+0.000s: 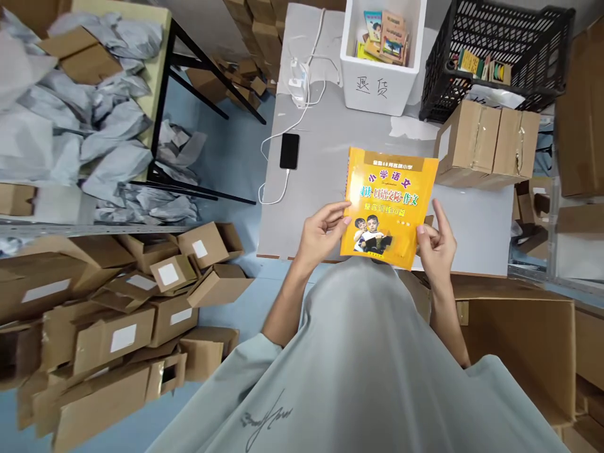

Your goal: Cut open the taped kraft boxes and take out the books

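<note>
A yellow-orange book [389,207] with Chinese lettering and a picture of two children on its cover is held up above the table's near edge, cover toward me. My left hand [323,231] pinches its left edge, thumb on the cover and fingers partly behind. At the lower right edge, my right hand [436,245] grips it between thumb and curled fingers, with the index finger sticking up. The book tilts slightly clockwise.
On the grey table [325,151] are a phone [289,151] on a white cable, a power strip [298,82], a white foam box [380,88] of booklets, a black crate [495,38] with books and cardboard boxes [488,141]. Opened cartons [117,333] pile up at left; a large carton [519,352] stands right.
</note>
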A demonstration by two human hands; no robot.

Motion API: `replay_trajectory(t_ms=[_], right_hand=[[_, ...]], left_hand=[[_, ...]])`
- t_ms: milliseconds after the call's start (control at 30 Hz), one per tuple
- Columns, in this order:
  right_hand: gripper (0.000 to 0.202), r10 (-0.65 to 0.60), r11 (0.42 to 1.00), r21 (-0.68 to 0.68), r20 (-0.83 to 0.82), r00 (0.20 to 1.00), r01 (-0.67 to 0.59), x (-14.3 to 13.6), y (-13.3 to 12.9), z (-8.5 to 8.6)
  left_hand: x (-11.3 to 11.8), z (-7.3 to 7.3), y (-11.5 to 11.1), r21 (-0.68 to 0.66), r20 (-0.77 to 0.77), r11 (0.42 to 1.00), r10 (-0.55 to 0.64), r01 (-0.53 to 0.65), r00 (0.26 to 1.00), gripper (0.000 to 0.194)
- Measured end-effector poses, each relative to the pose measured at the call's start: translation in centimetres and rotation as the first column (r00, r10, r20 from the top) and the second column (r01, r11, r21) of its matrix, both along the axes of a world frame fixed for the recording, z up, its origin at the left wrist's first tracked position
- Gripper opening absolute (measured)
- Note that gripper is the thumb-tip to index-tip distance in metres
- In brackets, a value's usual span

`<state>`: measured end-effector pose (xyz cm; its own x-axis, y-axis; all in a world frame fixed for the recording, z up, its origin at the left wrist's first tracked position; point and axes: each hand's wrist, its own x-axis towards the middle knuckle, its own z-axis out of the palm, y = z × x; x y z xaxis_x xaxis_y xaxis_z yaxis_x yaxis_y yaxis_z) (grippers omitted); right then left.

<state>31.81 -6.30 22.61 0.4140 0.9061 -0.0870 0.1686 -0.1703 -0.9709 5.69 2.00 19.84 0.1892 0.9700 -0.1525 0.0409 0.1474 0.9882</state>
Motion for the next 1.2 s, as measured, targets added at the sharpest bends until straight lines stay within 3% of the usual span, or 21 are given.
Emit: replay_trajectory(t_ms=[100, 233, 333, 433, 533, 633, 733, 800, 933, 1200], right_hand=[[0.057, 0.040, 0.999, 0.004, 0.074, 0.996, -0.040, -1.9, 0.3, 0.5], [0.059, 0.185, 0.981, 0.007, 0.250, 0.950, -0.193, -5.1, 0.9, 0.5], [0.064, 0.296, 0.953, -0.021, 0.294, 0.909, -0.303, -6.8, 1.1, -0.1], [0.063, 0.338, 0.940, -0.047, 0.270, 0.901, -0.338, -7.6, 1.1, -0.5], [0.067, 0.299, 0.953, -0.021, 0.247, 0.922, -0.303, -7.6, 0.8, -0.5], [0.062, 0.175, 0.981, 0.044, 0.193, 0.965, -0.187, -6.9, 0.6, 0.0], [0.053, 0.054, 0.996, 0.063, 0.046, 0.997, -0.057, -5.6, 0.6, 0.7], [0.056, 0.048, 0.997, 0.058, -0.046, 0.998, -0.045, -4.7, 0.7, 1.1], [0.062, 0.109, 0.992, 0.082, -0.099, 0.989, -0.101, -3.7, 1.0, 1.2], [0.057, 0.131, 0.987, 0.110, -0.096, 0.987, -0.120, -3.5, 1.1, 0.8]], left_hand=[[1.1, 0.2, -0.2, 0.087, -0.058, 0.996, 0.016, -0.011, 0.998, 0.052], [2.9, 1.3, -0.9, 0.197, -0.103, 0.978, -0.042, 0.062, 0.994, 0.042], [3.7, 1.8, -1.1, 0.181, -0.076, 0.982, -0.035, 0.049, 0.996, 0.041], [3.8, 1.6, -1.0, 0.136, -0.046, 0.991, -0.001, 0.007, 0.999, 0.042], [3.0, 0.5, -0.3, 0.082, 0.007, 0.997, -0.006, 0.005, 1.000, 0.045], [1.4, -1.4, 0.8, -0.042, 0.125, 0.997, 0.062, -0.057, 0.990, 0.043], [-0.8, -3.2, 1.8, -0.202, 0.289, 0.975, 0.151, -0.094, 0.945, 0.043], [-2.1, -3.9, 2.0, -0.265, 0.379, 0.961, 0.172, -0.072, 0.909, 0.045], [-2.9, -3.9, 1.8, -0.305, 0.443, 0.952, 0.171, -0.032, 0.880, 0.047], [-2.3, -2.8, 1.3, -0.278, 0.405, 0.961, 0.126, -0.009, 0.906, 0.045]])
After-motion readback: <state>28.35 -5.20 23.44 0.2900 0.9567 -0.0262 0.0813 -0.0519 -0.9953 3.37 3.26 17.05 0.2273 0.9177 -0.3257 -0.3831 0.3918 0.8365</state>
